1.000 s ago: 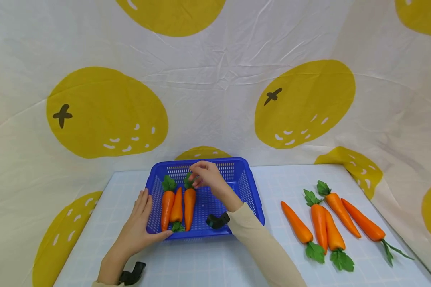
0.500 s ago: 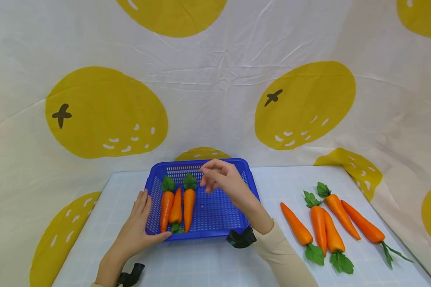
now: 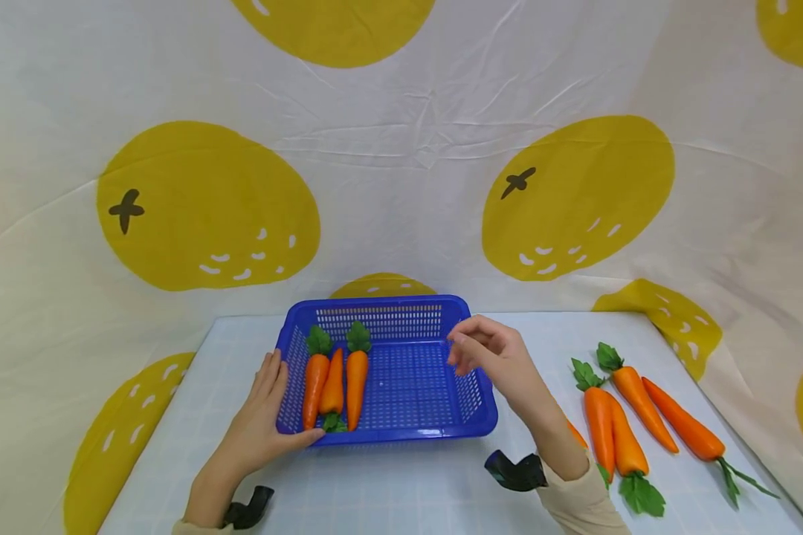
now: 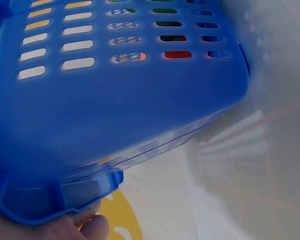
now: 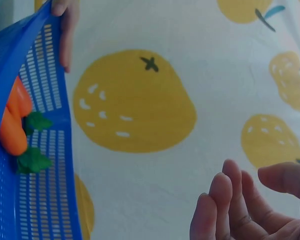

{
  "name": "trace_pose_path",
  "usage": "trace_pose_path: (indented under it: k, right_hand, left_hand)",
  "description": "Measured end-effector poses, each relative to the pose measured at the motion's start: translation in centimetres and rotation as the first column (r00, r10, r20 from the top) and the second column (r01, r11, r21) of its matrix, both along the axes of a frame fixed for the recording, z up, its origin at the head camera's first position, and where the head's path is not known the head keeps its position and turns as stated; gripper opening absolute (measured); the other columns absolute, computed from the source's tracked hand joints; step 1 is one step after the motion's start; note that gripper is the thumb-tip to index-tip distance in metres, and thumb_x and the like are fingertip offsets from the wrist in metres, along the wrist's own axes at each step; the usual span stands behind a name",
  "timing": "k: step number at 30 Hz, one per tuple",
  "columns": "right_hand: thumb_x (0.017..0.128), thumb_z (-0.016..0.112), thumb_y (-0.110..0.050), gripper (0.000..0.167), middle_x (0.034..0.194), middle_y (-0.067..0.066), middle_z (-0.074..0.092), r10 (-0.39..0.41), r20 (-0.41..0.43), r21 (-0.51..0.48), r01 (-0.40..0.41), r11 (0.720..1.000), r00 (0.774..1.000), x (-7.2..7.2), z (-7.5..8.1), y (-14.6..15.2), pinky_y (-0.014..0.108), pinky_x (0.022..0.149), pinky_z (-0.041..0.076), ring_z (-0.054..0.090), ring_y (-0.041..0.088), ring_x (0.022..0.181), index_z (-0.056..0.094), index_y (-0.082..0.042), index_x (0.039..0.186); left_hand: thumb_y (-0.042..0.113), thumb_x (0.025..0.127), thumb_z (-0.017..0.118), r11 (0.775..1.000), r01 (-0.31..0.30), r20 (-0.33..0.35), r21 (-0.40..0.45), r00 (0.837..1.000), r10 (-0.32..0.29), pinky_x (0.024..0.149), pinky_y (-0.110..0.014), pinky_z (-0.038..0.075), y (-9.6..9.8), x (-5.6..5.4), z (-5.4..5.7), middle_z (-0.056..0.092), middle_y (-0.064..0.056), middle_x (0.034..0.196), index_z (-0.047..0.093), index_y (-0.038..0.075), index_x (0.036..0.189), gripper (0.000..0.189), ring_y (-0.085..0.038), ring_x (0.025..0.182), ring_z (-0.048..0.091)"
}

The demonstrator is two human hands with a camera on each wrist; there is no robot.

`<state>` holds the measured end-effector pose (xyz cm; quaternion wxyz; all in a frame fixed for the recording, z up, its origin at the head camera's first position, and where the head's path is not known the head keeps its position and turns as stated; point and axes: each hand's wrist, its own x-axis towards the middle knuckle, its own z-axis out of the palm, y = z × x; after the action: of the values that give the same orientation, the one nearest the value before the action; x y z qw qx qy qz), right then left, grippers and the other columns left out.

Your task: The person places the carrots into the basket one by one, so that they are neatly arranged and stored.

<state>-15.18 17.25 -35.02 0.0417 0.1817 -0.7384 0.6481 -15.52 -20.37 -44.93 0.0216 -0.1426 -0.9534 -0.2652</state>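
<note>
A blue perforated plastic basket sits on the table with three carrots inside at its left: a left carrot, a middle carrot with leaves toward the front, and a right carrot. Against the basket's front left corner rests my left hand, straight fingers along the left rim and thumb on the front rim. My right hand hovers over the basket's right rim, fingers loosely bent and nothing in them. In the right wrist view, the thumb and fingertips of this right hand stand apart.
On the table's right side lie several more carrots with green tops, among them a carrot at the far right; one is mostly hidden behind my right forearm. A white cloth with yellow fruit prints hangs behind the table.
My right hand has left the right carrot's leaves inside the basket and moved rightward to the basket's right rim. The left hand stays at the corner.
</note>
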Motion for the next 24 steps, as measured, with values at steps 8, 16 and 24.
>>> trace_pose_path:
  k: [8, 16, 24]
  right_hand:
    - [0.103, 0.055, -0.021, 0.023, 0.083, 0.016, 0.067, -0.174, 0.019, 0.066, 0.173, 0.983, 0.984, 1.4, -1.3, 5.1, 0.034, 0.069, 0.060, 0.065, 0.029, 0.070, 0.063, 0.000, 0.107]
    - [0.103, 0.055, -0.027, 0.028, 0.086, 0.013, 0.069, -0.308, 0.072, 0.185, 0.291, 0.939, 0.949, 1.8, -3.2, 9.8, 0.032, 0.071, 0.060, 0.066, 0.028, 0.073, 0.062, -0.002, 0.111]
    - [0.103, 0.056, -0.027, 0.027, 0.087, 0.012, 0.070, -0.369, 0.098, 0.197, 0.346, 0.917, 0.924, 1.8, -4.7, 13.3, 0.029, 0.069, 0.059, 0.066, 0.024, 0.071, 0.063, -0.002, 0.111]
  left_hand:
    - [0.066, 0.070, 0.079, 1.000, 0.003, -0.011, 0.003, 1.000, -0.003, 0.112, -0.067, 0.019, 0.0, 0.0, -0.1, -0.005, -0.016, 0.166, 0.013, -0.006, 0.156, 0.130, -0.035, 0.151, -0.006]
    - [0.064, 0.070, 0.080, 1.000, 0.005, -0.011, 0.000, 1.000, -0.005, 0.113, -0.066, 0.018, 0.0, -0.1, 0.0, -0.004, -0.016, 0.166, 0.014, -0.006, 0.155, 0.129, -0.033, 0.151, -0.007]
    - [0.064, 0.070, 0.080, 1.000, 0.003, 0.001, 0.013, 1.000, -0.003, 0.113, -0.067, 0.018, 0.1, 0.0, 0.1, -0.004, -0.018, 0.165, 0.014, -0.007, 0.155, 0.129, -0.038, 0.151, -0.004]
